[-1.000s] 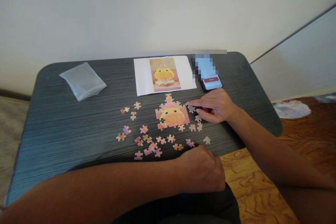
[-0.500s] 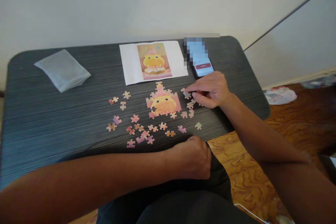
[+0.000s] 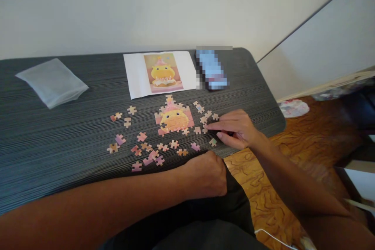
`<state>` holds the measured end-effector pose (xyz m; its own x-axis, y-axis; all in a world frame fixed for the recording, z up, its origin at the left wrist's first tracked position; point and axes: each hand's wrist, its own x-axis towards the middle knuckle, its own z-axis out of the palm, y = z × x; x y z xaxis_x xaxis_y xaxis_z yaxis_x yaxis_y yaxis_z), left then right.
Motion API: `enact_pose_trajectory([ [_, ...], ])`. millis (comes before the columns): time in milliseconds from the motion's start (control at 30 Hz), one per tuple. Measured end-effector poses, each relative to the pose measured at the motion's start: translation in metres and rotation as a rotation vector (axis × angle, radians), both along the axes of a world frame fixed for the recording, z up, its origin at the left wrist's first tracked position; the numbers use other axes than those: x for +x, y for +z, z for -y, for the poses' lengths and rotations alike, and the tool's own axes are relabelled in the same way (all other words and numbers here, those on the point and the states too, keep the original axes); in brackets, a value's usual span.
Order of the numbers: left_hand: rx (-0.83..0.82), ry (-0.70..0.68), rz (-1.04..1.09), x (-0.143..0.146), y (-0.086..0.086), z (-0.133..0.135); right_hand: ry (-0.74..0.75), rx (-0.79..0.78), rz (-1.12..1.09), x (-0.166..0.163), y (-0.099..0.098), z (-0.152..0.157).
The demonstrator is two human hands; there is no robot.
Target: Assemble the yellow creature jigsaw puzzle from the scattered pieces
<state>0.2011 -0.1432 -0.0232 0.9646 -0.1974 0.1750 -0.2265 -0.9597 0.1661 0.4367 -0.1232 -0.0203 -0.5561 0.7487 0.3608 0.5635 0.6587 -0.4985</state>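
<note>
My right hand [image 3: 237,129] is open at the right of the jigsaw, palm down, with thumb and forefinger apart. Its forefinger reaches a small pale jigsaw piece [image 3: 205,129], and another piece [image 3: 215,117] lies by its upper fingers. My left hand [image 3: 206,174] is curled into a fist at the table's front edge; nothing shows in it. A partly joined jigsaw [image 3: 175,119] shows a yellow animal face with a pink hat. A two-tone piece [image 3: 198,106] and a greenish piece [image 3: 213,142] lie to its right. Several loose pieces, including a purple one [image 3: 195,147], lie left and in front.
Behind the jigsaw lies a white sheet [image 3: 133,76] with the printed picture. A phone [image 3: 213,71], its screen blurred out, lies right of it. A translucent bag [image 3: 52,82] rests on the dark table [image 3: 96,101] at left. A wall stands behind.
My right hand has moved from the two-tone piece near the phone down toward the table's front, to the pieces lower right of the jigsaw. My left fist stays put. The view has shifted slightly right.
</note>
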Motion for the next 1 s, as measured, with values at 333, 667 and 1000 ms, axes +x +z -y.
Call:
enact_pose_trajectory([
  [333, 0.134, 0.057, 0.134, -0.008, -0.003, 0.003, -0.032, -0.05, 0.039, -0.011, -0.005, 0.023],
  [667, 0.153, 0.121, 0.51, -0.053, 0.043, -0.053, -0.089, -0.074, 0.052, -0.011, -0.009, 0.023],
  [1000, -0.138, 0.829, 0.448, -0.151, 0.025, -0.168, -0.148, -0.062, -0.022, -0.013, -0.006, 0.025],
])
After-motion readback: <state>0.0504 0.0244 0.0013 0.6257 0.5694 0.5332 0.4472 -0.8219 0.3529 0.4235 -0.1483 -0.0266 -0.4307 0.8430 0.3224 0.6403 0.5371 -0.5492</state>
